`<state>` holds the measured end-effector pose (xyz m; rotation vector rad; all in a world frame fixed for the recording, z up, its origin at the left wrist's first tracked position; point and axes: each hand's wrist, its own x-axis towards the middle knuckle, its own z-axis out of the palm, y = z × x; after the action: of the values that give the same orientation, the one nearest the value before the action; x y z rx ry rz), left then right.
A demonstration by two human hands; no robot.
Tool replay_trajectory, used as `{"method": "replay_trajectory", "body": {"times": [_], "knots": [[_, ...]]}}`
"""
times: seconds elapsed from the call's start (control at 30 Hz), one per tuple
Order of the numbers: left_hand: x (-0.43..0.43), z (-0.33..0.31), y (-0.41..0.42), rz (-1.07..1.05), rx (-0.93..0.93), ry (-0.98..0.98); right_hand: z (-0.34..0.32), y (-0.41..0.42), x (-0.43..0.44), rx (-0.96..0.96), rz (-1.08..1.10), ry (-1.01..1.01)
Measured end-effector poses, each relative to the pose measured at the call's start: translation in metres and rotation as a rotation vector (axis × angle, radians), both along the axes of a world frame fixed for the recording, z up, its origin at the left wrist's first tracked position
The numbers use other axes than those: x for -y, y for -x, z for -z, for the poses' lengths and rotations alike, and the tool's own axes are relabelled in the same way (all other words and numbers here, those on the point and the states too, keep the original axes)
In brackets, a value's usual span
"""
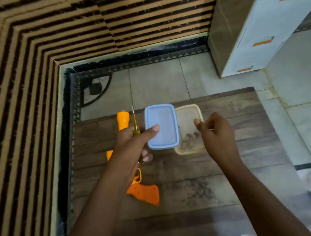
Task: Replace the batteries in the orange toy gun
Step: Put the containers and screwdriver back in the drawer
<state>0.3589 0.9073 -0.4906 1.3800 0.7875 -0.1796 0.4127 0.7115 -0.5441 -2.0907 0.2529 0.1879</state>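
Observation:
The orange toy gun (pixel 145 194) lies on the wooden table (pixel 246 165), barrel pointing away from me and grip nearest me; my left forearm covers its middle. A yellow-handled screwdriver (pixel 134 118) sits just right of the barrel, partly hidden by my left hand (pixel 132 142). That hand grips the left edge of a blue plastic lid (pixel 161 127), thumb on top and fingers beneath. To the lid's right stands an uncovered beige container (pixel 187 107) holding several small metallic items (pixel 189 137). My right hand (pixel 217 131) hovers over it with loosely curled fingers; nothing shows in it.
The table stands on a tiled floor with a dark patterned border. A striped brown-and-black wall rises to the left and behind. A white drawer cabinet (pixel 257 25) with orange handles stands at the back right.

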Motion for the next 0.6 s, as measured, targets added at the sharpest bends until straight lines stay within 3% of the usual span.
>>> {"method": "replay_trajectory", "body": {"times": [0.33, 0.6], "knots": [[0.03, -0.218, 0.018, -0.04, -0.005, 0.049, -0.24, 0.011, 0.037, 0.049, 0.052, -0.192], [0.042, -0.296, 0.028, -0.082, 0.039, 0.076, -0.321, 0.026, 0.044, 0.076, 0.089, -0.272]]}}
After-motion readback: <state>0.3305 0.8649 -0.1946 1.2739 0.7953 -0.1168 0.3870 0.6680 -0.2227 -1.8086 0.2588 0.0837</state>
